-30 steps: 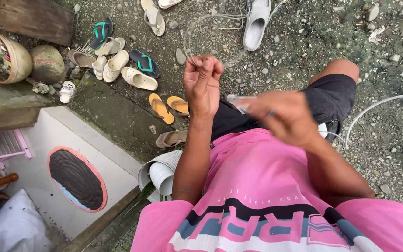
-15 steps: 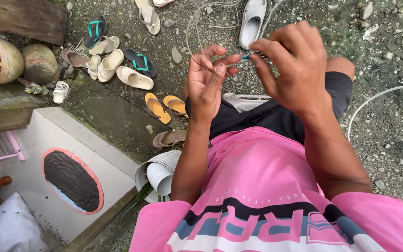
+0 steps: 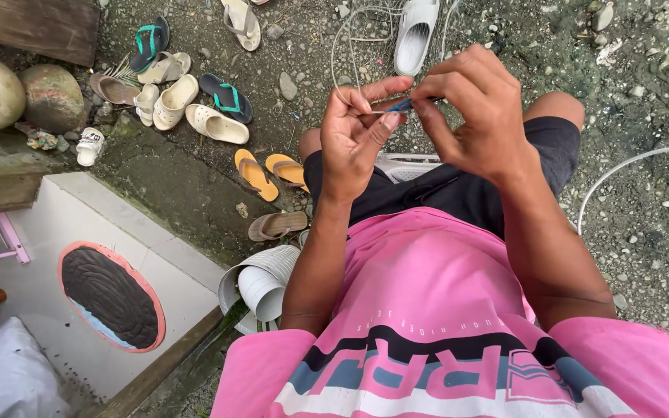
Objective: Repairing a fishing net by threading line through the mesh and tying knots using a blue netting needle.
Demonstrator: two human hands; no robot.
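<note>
Two hands meet above the person's knees: the left hand [image 3: 358,135] and the right hand [image 3: 478,116] both pinch a small blue piece [image 3: 403,104] between thumb and fingertips, with a thin pale line [image 3: 342,46] looping off it. About ten sandals lie scattered, two of them orange sandals [image 3: 271,172]. The ground is wet gravel [image 3: 644,70] beside a white slab [image 3: 63,232] outdoors. What the blue piece is stays hard to make out
</note>
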